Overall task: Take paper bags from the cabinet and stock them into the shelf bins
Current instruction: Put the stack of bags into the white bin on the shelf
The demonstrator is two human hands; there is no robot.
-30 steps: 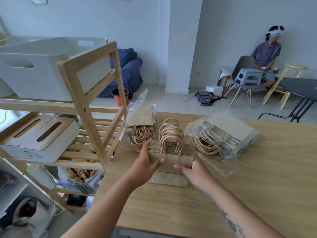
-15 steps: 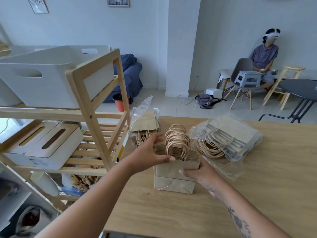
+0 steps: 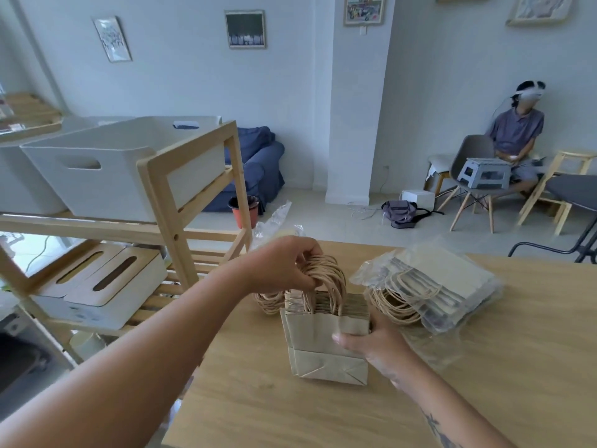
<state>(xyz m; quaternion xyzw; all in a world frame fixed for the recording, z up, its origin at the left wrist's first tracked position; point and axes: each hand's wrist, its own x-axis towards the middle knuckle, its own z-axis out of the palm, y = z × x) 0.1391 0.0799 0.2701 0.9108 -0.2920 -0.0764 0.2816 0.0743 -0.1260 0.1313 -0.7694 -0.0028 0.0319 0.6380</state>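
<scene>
A stack of brown paper bags (image 3: 326, 354) stands upright on the wooden table (image 3: 484, 399). My left hand (image 3: 284, 265) grips the bundle of twisted paper handles (image 3: 326, 276) at the top. My right hand (image 3: 374, 344) holds the stack's right side, thumb across the front. A plastic-wrapped pack of bags (image 3: 433, 286) lies flat to the right. Another wrapped pack (image 3: 274, 227) lies behind my left hand, mostly hidden. A large white bin (image 3: 106, 163) sits on the top of the wooden shelf (image 3: 168, 205) at the left.
Two white boxes with wooden slotted lids (image 3: 97, 286) sit on the shelf's middle level. Beyond the table are a red pot (image 3: 244, 210), a blue sofa (image 3: 258, 163), a bag on the floor (image 3: 400, 211) and a seated person wearing a headset (image 3: 513, 137).
My left hand moved from the stack's left side up onto the handles and closed round them. The stack now stands more upright. The view tilted upward.
</scene>
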